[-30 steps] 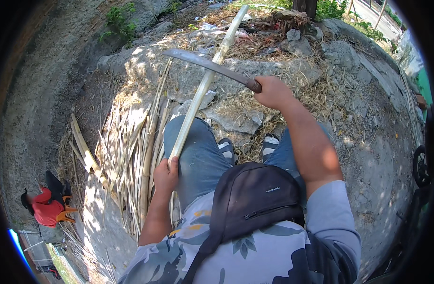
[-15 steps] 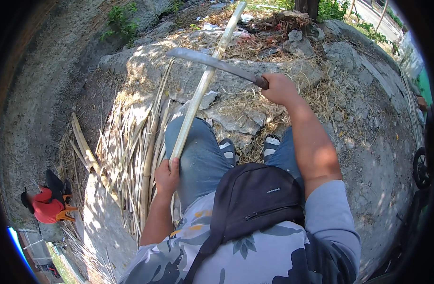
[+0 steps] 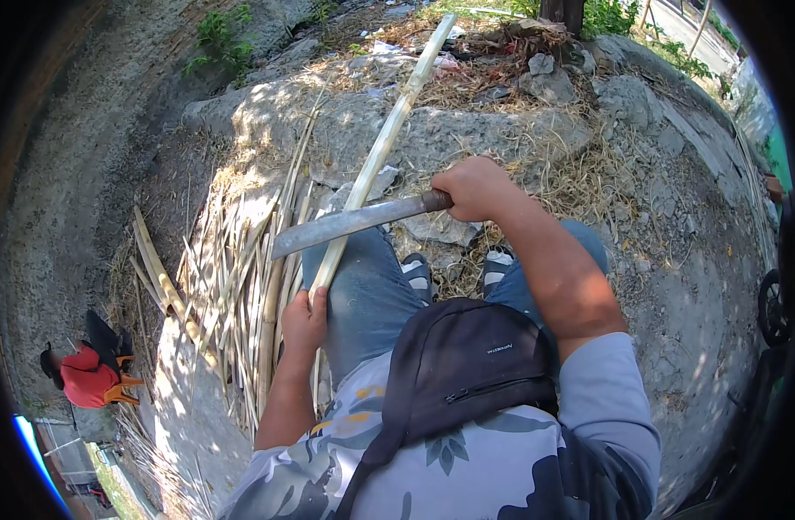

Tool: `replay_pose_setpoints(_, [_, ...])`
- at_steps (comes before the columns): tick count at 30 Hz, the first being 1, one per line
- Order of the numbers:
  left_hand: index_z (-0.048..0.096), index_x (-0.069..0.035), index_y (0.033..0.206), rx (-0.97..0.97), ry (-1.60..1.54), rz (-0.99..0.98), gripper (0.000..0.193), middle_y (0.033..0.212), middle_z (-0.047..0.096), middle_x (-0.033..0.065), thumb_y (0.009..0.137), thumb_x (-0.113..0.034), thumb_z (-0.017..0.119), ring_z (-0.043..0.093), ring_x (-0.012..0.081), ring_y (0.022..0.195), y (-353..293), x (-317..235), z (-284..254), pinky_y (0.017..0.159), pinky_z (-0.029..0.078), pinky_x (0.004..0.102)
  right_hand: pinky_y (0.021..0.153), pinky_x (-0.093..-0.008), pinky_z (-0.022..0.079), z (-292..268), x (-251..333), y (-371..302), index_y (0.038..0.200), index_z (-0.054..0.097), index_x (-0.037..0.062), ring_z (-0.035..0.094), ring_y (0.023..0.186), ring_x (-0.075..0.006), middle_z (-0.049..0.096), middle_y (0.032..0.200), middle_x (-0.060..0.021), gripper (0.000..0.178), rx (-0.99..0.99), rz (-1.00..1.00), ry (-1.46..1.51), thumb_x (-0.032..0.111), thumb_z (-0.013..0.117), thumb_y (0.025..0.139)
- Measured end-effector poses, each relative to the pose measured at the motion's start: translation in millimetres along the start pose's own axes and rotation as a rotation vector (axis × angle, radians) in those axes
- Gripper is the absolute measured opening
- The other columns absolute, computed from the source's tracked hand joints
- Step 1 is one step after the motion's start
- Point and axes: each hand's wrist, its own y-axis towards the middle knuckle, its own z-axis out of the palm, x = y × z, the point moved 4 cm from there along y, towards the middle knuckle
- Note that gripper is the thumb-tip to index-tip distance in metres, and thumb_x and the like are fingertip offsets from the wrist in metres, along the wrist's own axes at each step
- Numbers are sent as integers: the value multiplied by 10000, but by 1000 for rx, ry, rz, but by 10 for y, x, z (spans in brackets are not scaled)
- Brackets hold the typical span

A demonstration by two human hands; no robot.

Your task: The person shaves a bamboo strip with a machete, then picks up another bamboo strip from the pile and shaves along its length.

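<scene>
My left hand point(image 3: 305, 319) grips the near end of a long pale bamboo strip point(image 3: 387, 137), which rests along my left thigh and slants away to the upper right. In my right hand point(image 3: 475, 188) is the dark handle of a machete point(image 3: 354, 225), fingers wrapped round it. Its broad blade lies across the strip above my left knee, the tip pointing left. Whether the edge bites into the strip, I cannot tell. A dark bag point(image 3: 471, 364) hangs over my lap.
Left of my leg lies a heap of bamboo strips point(image 3: 250, 286). Beyond my sandalled feet runs a rough stone ledge point(image 3: 501, 130) with dry shavings point(image 3: 553, 156). At the far left a person in red point(image 3: 87, 377) sits on an orange chair point(image 3: 124, 392). A wheel point(image 3: 770, 308) stands at the right edge.
My right hand has brought the machete down and nearer along the strip, from its middle to just above my knee. The far end of the strip has dipped slightly; my left hand keeps its place.
</scene>
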Motion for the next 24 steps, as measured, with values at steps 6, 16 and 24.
replay_pose_setpoints(6, [541, -3, 734, 25, -20, -22, 617, 618, 561, 207, 1009, -555, 560, 574, 360, 570, 11, 81, 32, 571, 436, 459, 768, -503, 550, -68, -318, -58, 896, 692, 148, 698, 883, -351, 712, 863, -116, 181, -41, 153, 8, 194, 700, 722])
replay_pose_setpoints(16, [569, 2, 779, 44, 44, -53, 597, 640, 569, 212, 1013, -547, 558, 580, 379, 593, -3, -46, -41, 589, 447, 465, 854, -494, 549, -70, -600, -132, 1007, 705, 99, 689, 973, -378, 722, 991, -170, 241, -62, 468, 254, 192, 680, 785])
replay_pose_setpoints(24, [607, -7, 831, 74, 26, -93, 570, 667, 599, 185, 1021, -541, 549, 608, 332, 620, -3, -45, -28, 608, 467, 434, 835, -494, 553, -22, -463, -102, 992, 700, 127, 694, 959, -366, 723, 969, -151, 227, -49, 329, 208, 183, 675, 774])
